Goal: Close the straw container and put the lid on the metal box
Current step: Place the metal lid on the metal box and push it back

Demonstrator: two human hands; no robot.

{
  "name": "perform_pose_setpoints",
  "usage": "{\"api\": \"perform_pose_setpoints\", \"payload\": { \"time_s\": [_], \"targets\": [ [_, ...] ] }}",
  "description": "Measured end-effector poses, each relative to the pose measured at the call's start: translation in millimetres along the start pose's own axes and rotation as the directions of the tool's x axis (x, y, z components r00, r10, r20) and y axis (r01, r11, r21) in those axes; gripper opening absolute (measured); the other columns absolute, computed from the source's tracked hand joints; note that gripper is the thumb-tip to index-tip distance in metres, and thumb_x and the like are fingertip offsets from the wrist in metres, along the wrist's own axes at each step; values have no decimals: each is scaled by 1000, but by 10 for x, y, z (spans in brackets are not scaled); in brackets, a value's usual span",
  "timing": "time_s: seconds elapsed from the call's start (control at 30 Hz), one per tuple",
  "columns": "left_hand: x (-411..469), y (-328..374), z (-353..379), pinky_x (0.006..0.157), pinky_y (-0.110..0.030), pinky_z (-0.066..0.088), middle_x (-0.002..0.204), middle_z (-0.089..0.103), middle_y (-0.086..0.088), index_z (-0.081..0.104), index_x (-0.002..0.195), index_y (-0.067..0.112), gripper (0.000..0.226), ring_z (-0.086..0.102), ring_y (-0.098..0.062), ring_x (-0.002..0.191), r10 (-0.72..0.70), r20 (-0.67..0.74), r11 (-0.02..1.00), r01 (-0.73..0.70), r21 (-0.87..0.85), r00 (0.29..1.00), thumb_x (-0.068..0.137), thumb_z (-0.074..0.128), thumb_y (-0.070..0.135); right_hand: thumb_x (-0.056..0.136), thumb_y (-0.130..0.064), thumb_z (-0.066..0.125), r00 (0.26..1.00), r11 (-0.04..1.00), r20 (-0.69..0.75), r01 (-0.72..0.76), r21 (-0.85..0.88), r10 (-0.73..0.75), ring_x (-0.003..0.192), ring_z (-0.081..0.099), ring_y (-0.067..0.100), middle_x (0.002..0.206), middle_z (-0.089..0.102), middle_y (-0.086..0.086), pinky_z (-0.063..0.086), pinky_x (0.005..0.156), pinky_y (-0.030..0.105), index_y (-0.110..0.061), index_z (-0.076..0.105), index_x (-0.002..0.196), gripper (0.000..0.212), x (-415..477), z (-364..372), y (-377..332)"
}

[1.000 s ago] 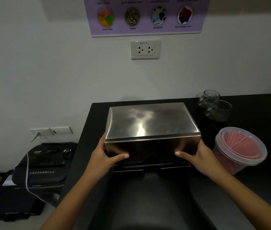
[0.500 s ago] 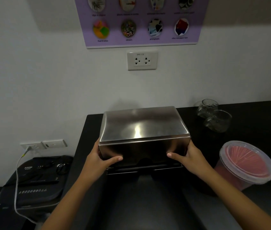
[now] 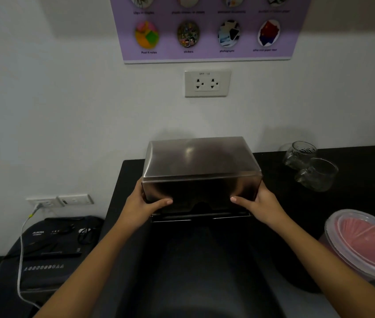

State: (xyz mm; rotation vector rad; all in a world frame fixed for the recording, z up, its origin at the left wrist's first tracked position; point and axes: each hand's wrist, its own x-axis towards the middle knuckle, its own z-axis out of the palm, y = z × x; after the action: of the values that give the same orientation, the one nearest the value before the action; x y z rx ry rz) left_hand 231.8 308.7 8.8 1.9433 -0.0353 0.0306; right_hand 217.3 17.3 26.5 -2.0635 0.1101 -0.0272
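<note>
A shiny metal lid (image 3: 199,164) covers the metal box, whose dark base rim (image 3: 201,217) shows just below the lid's front edge. My left hand (image 3: 140,206) grips the lid's left end, thumb across its front. My right hand (image 3: 261,203) grips the right end the same way. The round clear straw container (image 3: 365,243), full of pink straws, stands at the right with its clear lid on top.
The box stands on a black counter (image 3: 354,161) against a white wall. Two glass jars (image 3: 309,165) lie at the back right. A wall socket (image 3: 207,83) and a purple poster hang above. A black shredder (image 3: 49,251) with a white cable sits on the floor at left.
The lid and both hands have shifted away from me toward the wall, and the view has tilted up; the lid's top now looks darker. Both hands keep their grip.
</note>
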Motion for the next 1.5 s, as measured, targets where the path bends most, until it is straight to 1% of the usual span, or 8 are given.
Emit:
{"api": "perform_pose_setpoints", "payload": {
  "time_s": [0.2,0.33,0.43,0.63,0.77,0.93,1.17,1.5],
  "targets": [
    [211,-22,-9,75,-10,45,100,57,19,38,125,31,79,57,3,91,-14,6,999,15,-41,1000,60,82,28,68,-25,75,1000,1000,-1,2,-28,-2,124,44,25,134,49,9,33,98,30,-17,33,132,77,215,30,-17],
    [345,-45,-23,87,-26,47,111,58,5,37,129,25,82,58,-14,101,-6,2,999,6,-37,1000,60,82,25,67,-26,76,998,999,26,-51,-2,51,125,43,25,135,48,7,33,98,31,-20,32,132,78,355,48,-34],
    [431,-73,-28,91,-31,48,112,59,2,37,130,25,84,59,-17,103,10,-2,999,-10,-34,1000,59,82,26,68,-28,75,998,998,23,-60,14,60,125,42,25,136,47,7,33,98,31,-20,32,133,78,451,76,-43],
    [613,-96,-53,72,-10,50,105,61,11,39,122,36,86,62,-6,94,24,13,998,-24,-55,1000,46,78,48,71,-26,73,999,999,22,-25,41,24,121,44,22,133,48,8,31,90,27,-19,34,131,72,580,124,-48],
    [733,-131,-61,74,-12,52,106,64,9,42,117,38,83,64,-7,96,21,22,995,-19,-100,1000,45,81,44,71,-25,73,999,999,31,5,47,-7,106,42,10,129,50,6,33,90,25,-18,36,129,68,653,132,-58],
    [826,-157,-64,72,-13,52,106,66,6,45,120,31,85,65,-10,95,22,27,994,-19,-112,999,44,82,45,71,-25,72,999,998,35,24,59,-26,104,43,10,126,51,6,34,89,26,-18,38,127,66,720,155,-57],
    [899,-132,-54,70,-11,52,106,64,10,44,104,49,72,64,-7,94,8,40,992,-3,-126,999,43,82,50,72,-23,72,999,998,28,16,58,-18,117,45,20,129,50,8,33,92,26,-16,38,127,65,832,150,-72],
    [985,-133,-42,68,-9,51,104,63,14,42,119,35,82,63,-4,93,-2,37,994,6,-110,999,47,82,45,72,-24,72,1000,998,10,-3,66,3,120,46,24,131,50,10,33,92,28,-17,37,129,67,927,164,-49]
  ]
}}
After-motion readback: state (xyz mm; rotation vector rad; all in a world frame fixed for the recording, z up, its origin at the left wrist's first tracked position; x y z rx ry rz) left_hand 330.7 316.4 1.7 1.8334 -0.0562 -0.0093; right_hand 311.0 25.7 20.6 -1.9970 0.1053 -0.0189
